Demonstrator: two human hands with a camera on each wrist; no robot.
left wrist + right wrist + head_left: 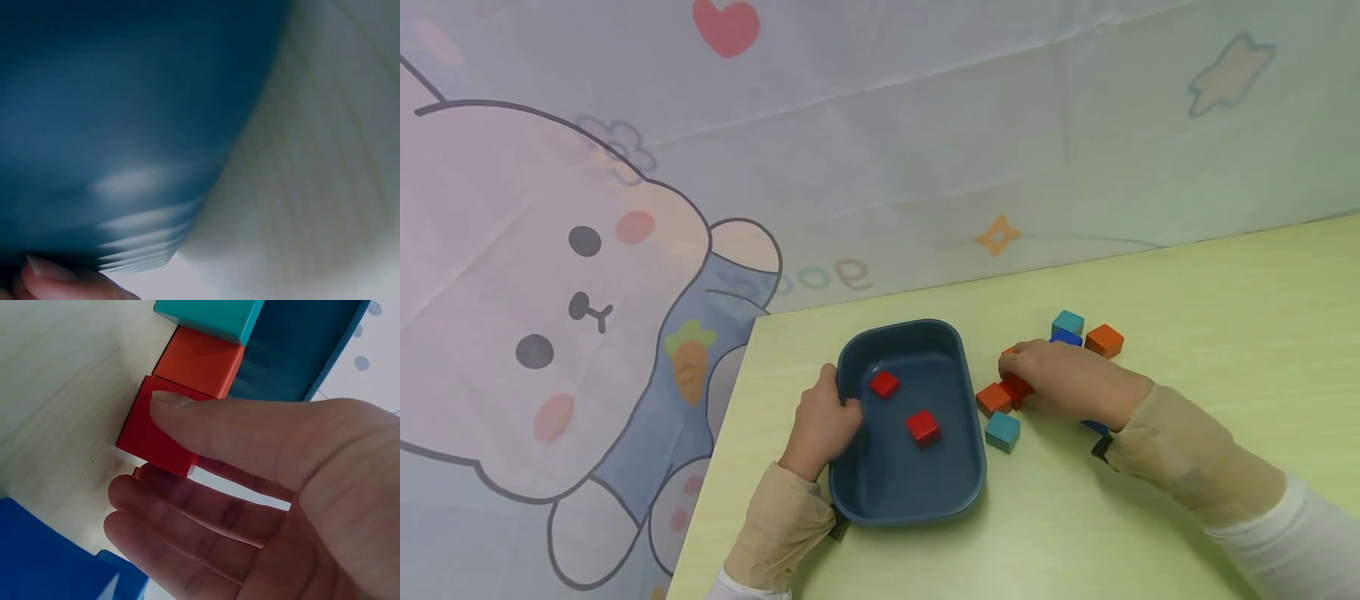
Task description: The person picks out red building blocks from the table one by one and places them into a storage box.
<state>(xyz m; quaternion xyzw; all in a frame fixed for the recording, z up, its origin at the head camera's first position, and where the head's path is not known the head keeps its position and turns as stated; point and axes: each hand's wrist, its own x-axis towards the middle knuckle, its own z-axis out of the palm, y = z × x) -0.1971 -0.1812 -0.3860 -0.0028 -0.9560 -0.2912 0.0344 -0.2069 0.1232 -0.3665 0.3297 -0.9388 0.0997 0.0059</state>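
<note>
My left hand [823,421] grips the left wall of a dark blue rectangular container [910,487], thumb over the rim. Two red blocks [923,427] lie apart on its floor. To the right of the container, my right hand [1075,379] pinches another red block [137,428], its thumb lying across one face in the right wrist view. That block sits right against an orange block [995,399], which has a teal block [1003,432] beside it. The left wrist view shows the container's outer wall [137,125] with fingertips [53,272] at its lower edge.
Behind the right hand stand a teal block [1067,322], a blue block [1066,337] and an orange block [1105,342]. Another blue block [1097,427] shows partly under the right wrist. A printed cloth [925,167] hangs along the back edge of the light table [1247,358].
</note>
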